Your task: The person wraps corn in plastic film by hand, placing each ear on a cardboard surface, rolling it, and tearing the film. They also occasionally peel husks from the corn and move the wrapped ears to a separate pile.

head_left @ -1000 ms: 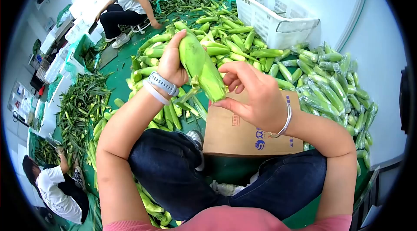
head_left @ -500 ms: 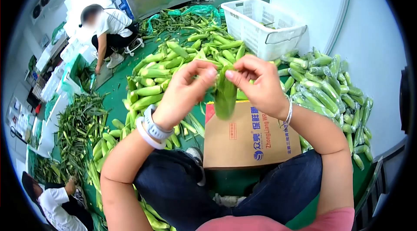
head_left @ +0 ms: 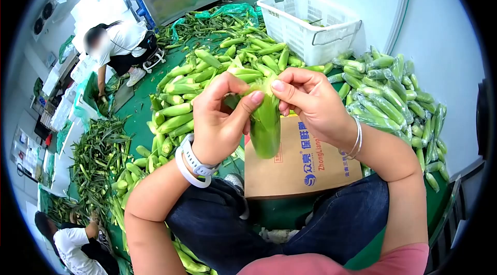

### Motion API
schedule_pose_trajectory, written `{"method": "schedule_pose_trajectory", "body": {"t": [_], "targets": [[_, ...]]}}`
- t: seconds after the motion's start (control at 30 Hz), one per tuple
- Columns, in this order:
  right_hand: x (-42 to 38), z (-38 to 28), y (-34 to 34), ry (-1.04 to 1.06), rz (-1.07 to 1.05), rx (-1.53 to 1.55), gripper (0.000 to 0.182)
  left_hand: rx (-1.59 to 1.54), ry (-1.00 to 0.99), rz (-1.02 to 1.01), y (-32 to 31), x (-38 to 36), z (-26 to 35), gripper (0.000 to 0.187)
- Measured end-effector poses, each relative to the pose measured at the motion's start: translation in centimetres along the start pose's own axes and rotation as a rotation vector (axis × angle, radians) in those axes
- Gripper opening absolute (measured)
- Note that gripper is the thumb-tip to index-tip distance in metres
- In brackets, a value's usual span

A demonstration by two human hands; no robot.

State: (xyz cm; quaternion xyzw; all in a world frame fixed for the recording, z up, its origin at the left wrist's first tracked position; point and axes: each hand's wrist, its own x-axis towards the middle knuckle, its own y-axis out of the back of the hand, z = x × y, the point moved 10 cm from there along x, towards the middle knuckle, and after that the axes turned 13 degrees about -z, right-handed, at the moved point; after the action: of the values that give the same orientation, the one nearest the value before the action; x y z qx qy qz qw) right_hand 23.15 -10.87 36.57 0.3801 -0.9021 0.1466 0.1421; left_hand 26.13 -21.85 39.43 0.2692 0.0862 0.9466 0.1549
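Observation:
An ear of corn (head_left: 265,127) in its green husk hangs in front of me over a cardboard box, its surface glossy. My left hand (head_left: 225,114) pinches its upper end from the left, thumb against fingers. From the other side, my right hand (head_left: 305,96) has thumb and fingers closed on the same end. The cardboard box (head_left: 290,171), printed in blue and red, stands between my knees. Behind my hands lies a big heap of green corn ears (head_left: 176,109).
To the right lies a pile of plastic-wrapped corn (head_left: 388,99) against the wall. A white crate (head_left: 310,21) stands behind it. Stripped husks (head_left: 98,156) cover the floor at left, where two people, one at upper left (head_left: 124,42) and one at lower left (head_left: 77,244), crouch.
My hands have come slightly closer and lower with the corn, and its top end shows paler between them. The person at upper left has leaned toward the green-lined container.

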Motion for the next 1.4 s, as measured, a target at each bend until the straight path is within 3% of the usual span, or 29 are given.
{"method": "schedule_pose_trajectory", "body": {"t": [0.1, 0.17, 0.37, 0.5, 0.63, 0.67, 0.7, 0.9, 0.97, 1.07, 1.13, 1.17, 1.23, 1.33, 1.37, 1.4], "targets": [[-0.3, 0.4, -0.1, 0.036, 0.041, 0.207, 0.013, 0.05, -0.101, 0.076, 0.5, -0.4, 0.9, 0.014], [-0.3, 0.3, -0.4, 0.057, 0.035, 0.319, 0.012, 0.13, -0.273, 0.109, 0.8, -1.1, 2.8, 0.014], [-0.6, -1.0, -2.2, 0.012, -0.053, 0.587, 0.008, 0.856, -0.651, 0.035, -1.7, -4.5, 8.1, 0.033], [-0.4, -3.0, -2.4, 0.066, -0.141, 0.678, 0.01, 0.923, -1.017, -0.176, -3.6, -6.6, 11.2, 0.037], [-0.3, -4.6, -2.8, 0.112, -0.13, 0.683, 0.01, 0.945, -1.136, -0.219, -3.7, -7.4, 11.4, 0.037], [-0.2, -4.7, -3.1, 0.114, -0.122, 0.693, 0.009, 0.881, -1.12, -0.213, -2.7, -7.4, 10.3, 0.036], [-0.2, -4.8, -3.0, 0.119, -0.126, 0.689, 0.009, 0.986, -1.192, -0.048, -2.5, -7.9, 10.1, 0.039], [-1.0, -5.2, -2.1, 0.098, -0.079, 0.717, 0.008, 0.885, -1.045, -0.06, -1.4, -7.9, 9.2, 0.049], [-1.1, -5.4, -2.2, 0.097, -0.06, 0.731, 0.009, 0.778, -0.857, -0.053, -0.3, -6.6, 9.4, 0.041], [-0.8, -5.2, -2.1, 0.106, -0.054, 0.754, 0.008, 0.471, -0.715, 0.171, 1.7, -4.1, 7.9, 0.026], [-0.9, -4.7, -0.9, 0.147, 0.086, 0.719, 0.009, 0.045, -0.496, 0.296, 2.9, -2.1, 4.9, 0.018], [-1.0, -4.7, -1.1, 0.15, 0.087, 0.715, 0.009, -0.056, -0.484, 0.16, 2.9, -1.4, 3.3, 0.034], [-1.4, -5.7, -0.6, 0.219, 0.136, 0.504, 0.011, -0.178, -0.241, 0.206, 2.7, -0.2, 0.8, 0.038], [-1.0, -5.6, -0.9, 0.353, 0.166, 0.234, 0.011, -0.432, -0.285, 0.091, 0.9, 1.5, 1.2, 0.048], [-0.7, -5.3, -0.9, 0.371, 0.157, 0.162, 0.011, -0.25, -0.26, 0.137, 1.5, 1.7, 0.6, 0.058], [-0.6, -5.2, -0.8, 0.39, 0.17, 0.071, 0.011, -0.229, -0.158, 0.124, 1.2, 1.9, 0.0, 0.052]]}}
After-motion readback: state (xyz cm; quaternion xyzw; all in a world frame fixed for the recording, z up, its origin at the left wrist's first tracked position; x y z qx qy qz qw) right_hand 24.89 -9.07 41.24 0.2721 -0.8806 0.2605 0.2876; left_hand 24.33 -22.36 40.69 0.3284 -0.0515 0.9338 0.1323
